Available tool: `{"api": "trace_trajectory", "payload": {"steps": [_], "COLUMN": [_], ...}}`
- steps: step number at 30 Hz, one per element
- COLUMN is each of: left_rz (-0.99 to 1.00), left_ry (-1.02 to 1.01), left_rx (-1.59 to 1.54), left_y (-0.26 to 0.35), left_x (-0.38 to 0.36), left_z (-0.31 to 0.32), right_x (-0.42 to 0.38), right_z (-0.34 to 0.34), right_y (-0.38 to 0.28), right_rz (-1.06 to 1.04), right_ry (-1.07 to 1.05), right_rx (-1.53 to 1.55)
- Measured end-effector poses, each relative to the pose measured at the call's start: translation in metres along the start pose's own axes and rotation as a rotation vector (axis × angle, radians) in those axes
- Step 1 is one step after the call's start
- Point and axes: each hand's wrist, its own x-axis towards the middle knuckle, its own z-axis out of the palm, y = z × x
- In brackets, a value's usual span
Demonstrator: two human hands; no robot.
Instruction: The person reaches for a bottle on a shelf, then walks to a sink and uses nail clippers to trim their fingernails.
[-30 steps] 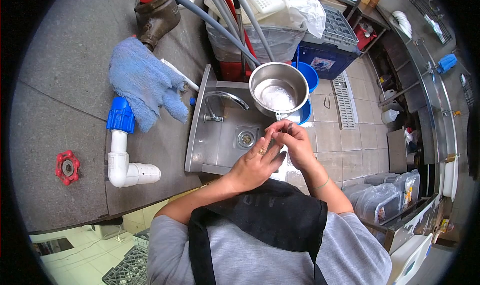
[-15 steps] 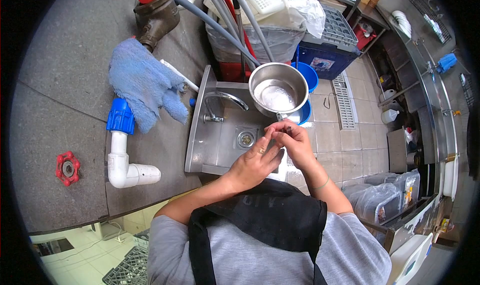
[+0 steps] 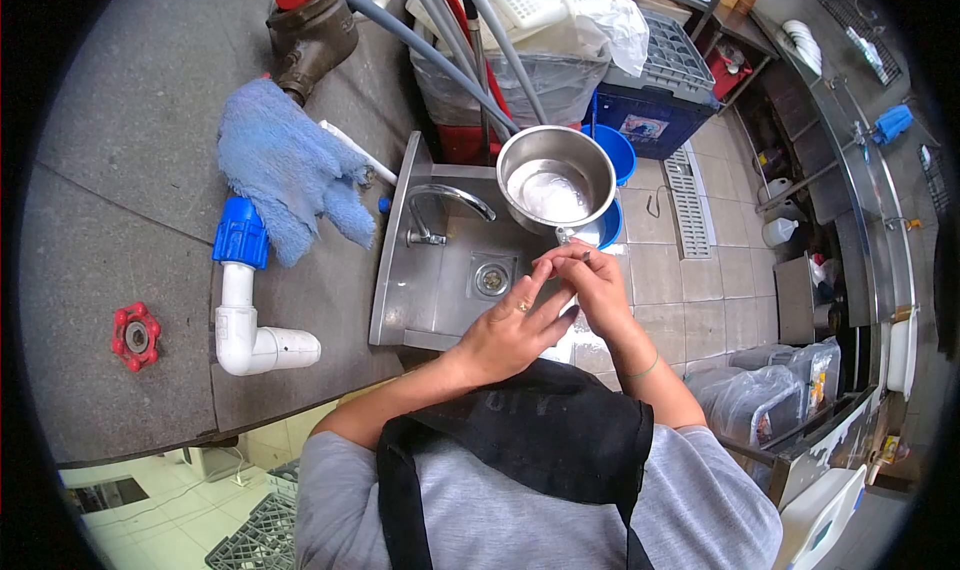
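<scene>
My left hand [image 3: 515, 328] is over the near right part of the steel sink [image 3: 450, 315], its fingers apart and a ring on one of them. Touching its fingertips is my right hand [image 3: 592, 290], whose fingers are bent together; a small dark bit shows at them, too small to name. Just beyond my hands a metal pot [image 3: 552, 185] stands at the sink's far right corner, its handle pointing toward me and partly hidden by my right hand. A curved faucet [image 3: 452, 192] rises on the sink's left side.
A blue cloth [image 3: 285, 160] hangs over pipework on the grey wall at the left, above a white elbow pipe [image 3: 240, 340]. Blue buckets [image 3: 612, 150] stand behind the pot. Long poles lean near a lined bin [image 3: 550, 85]. A floor drain [image 3: 688, 205] lies to the right.
The fingers of both hands have shifted slightly against each other, and my right hand's fingers have curled a little. The pot has not visibly moved.
</scene>
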Motion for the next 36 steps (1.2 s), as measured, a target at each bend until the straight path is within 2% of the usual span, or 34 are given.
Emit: {"api": "trace_trajectory", "payload": {"steps": [2, 3, 5, 6, 7, 10, 12, 13, 17, 21, 24, 28, 36], "left_rz": [-0.084, -0.126, -0.318, -0.345, -0.368, -0.288, -0.258, -0.22, -0.189, -0.181, -0.182, -0.203, -0.254], "left_ry": [0.171, 0.257, 0.475, 0.615, 0.756, 0.922, 0.882, 0.879, 0.876, 0.88, 0.873, 0.847, 0.837], "left_rx": [-0.319, -0.477, -0.549, -0.558, -0.563, -0.631, -0.551, -0.538, -0.516, -0.511, -0.493, -0.479, -0.47], "left_y": [-0.004, -0.006, -0.008, -0.011, -0.015, -0.017, -0.016, -0.016, -0.011, -0.011, -0.011, -0.01, -0.008], "left_x": [-0.006, -0.007, -0.004, 0.002, 0.008, 0.012, 0.014, 0.013, 0.008, 0.01, 0.011, 0.014, 0.017], "left_z": [-0.002, -0.003, -0.014, -0.02, -0.026, -0.032, -0.04, -0.039, -0.028, -0.028, -0.027, -0.028, -0.026], "right_x": [-0.003, -0.002, -0.002, -0.002, -0.002, -0.005, -0.016, -0.02, -0.025, -0.037, -0.043, -0.043, -0.041], "right_z": [-0.001, -0.005, -0.014, -0.015, -0.015, -0.009, 0.002, 0.004, 0.003, 0.009, 0.019, 0.024, 0.033], "right_y": [-0.017, -0.016, -0.019, -0.02, -0.02, -0.027, -0.046, -0.054, -0.049, -0.053, -0.059, -0.049, -0.037], "right_rz": [0.156, 0.09, 0.06, 0.021, -0.052, -0.236, -0.306, -0.26, -0.389, -0.361, -0.4, -0.625, -0.673], "right_ry": [0.05, 0.082, 0.058, 0.046, 0.029, -0.011, -0.017, -0.053, -0.109, -0.095, -0.094, -0.056, 0.034], "right_rx": [0.1, 0.012, 0.061, 0.063, -0.043, -0.301, -0.394, -0.345, -0.059, 0.284, 0.297, 0.045, -0.026]}}
